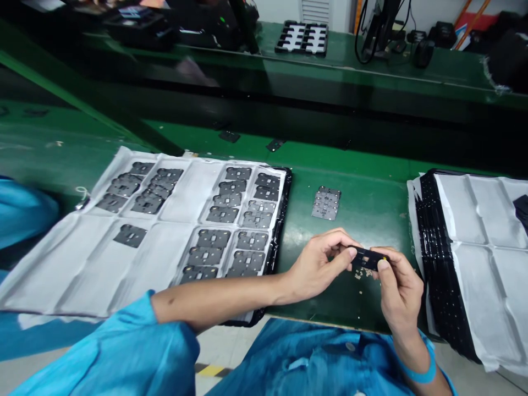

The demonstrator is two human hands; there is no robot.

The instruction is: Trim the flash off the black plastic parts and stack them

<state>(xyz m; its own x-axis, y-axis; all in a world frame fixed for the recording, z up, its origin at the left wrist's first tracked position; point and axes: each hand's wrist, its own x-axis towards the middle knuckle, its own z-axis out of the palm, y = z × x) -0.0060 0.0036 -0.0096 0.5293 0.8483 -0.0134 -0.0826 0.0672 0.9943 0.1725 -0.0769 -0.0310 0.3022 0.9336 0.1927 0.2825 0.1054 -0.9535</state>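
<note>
Between my two hands is a small flat black plastic plate (366, 258) with a cut-out in its middle and a yellow spot near its right end. My left hand (325, 261) pinches the left end between thumb and fingers. The right end is gripped by my right hand (399, 283), its thumb lying on top. Tiny pale scraps (363, 273) lie on the green bench just below the plate. A little beyond my hands rests a group of similar dark grey plates (326, 203), set close together.
To the left, a cloth-lined tray (198, 217) holds several dark plates in its compartments. A stack of black trays (445, 264) topped with white lining stands at right. Loose plates lie near the bench's back. A blue sleeve (25, 212) of another person shows at far left.
</note>
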